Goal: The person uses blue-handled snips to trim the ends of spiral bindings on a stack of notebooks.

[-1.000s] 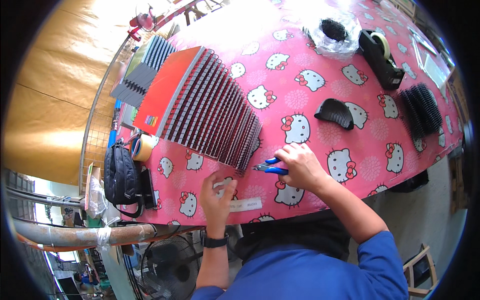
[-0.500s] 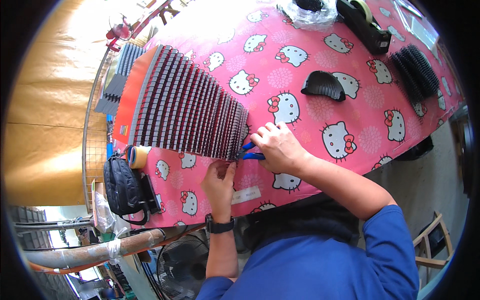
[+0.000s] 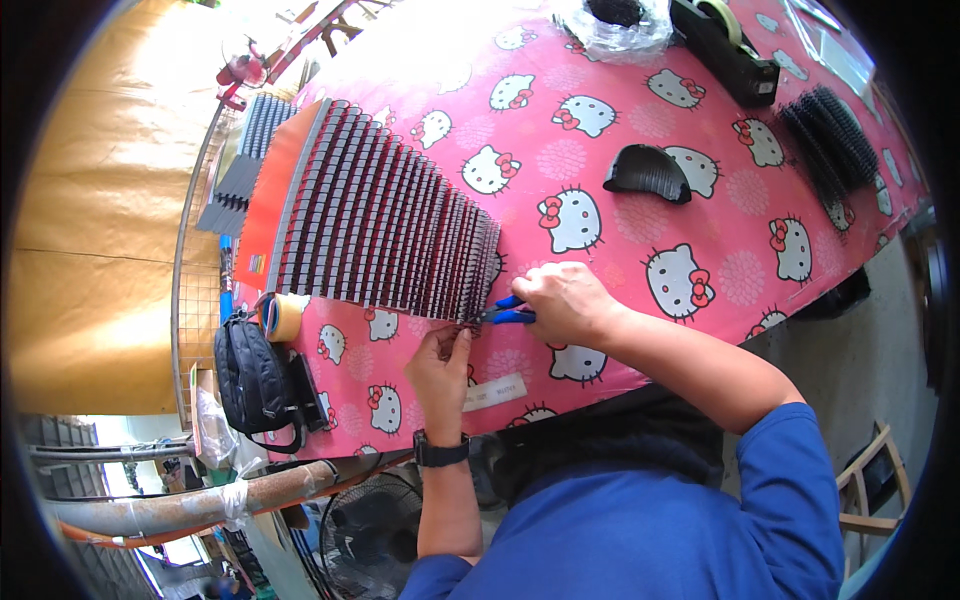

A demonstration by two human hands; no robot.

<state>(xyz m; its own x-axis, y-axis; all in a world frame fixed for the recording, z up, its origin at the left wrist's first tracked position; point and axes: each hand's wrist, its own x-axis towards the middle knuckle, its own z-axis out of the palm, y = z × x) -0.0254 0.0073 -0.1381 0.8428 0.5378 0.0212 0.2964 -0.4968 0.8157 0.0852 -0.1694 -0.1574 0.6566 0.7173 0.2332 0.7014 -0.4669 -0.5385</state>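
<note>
A large panel (image 3: pixel 370 215) carries many rows of small grey square tabs with red and dark gaps between them, and an orange strip runs along its left side. My right hand (image 3: pixel 570 302) is closed around the handles of blue-handled pliers (image 3: pixel 514 316). The pliers' jaws sit at the panel's near right corner. Just below that corner my left hand (image 3: pixel 438 362), with a dark watch on its wrist, is pinched closed with thumb and fingers together. What lies between those fingertips is too small to tell. A white paper label (image 3: pixel 494 392) lies beside the left hand.
The pink patterned tablecloth (image 3: pixel 640 235) bears a curved black piece (image 3: pixel 648 174), a black bristly stack (image 3: pixel 830 145), a tape dispenser (image 3: pixel 735 50) and a plastic-wrapped roll (image 3: pixel 615 30). Tape rolls (image 3: pixel 284 318) and a black bag (image 3: pixel 250 375) are at the left edge; a fan (image 3: pixel 370 530) stands below.
My right hand has moved slightly nearer to me, and the pliers' handles are closer together. The left hand stays pinched at the panel's corner. The whole view has shifted a little.
</note>
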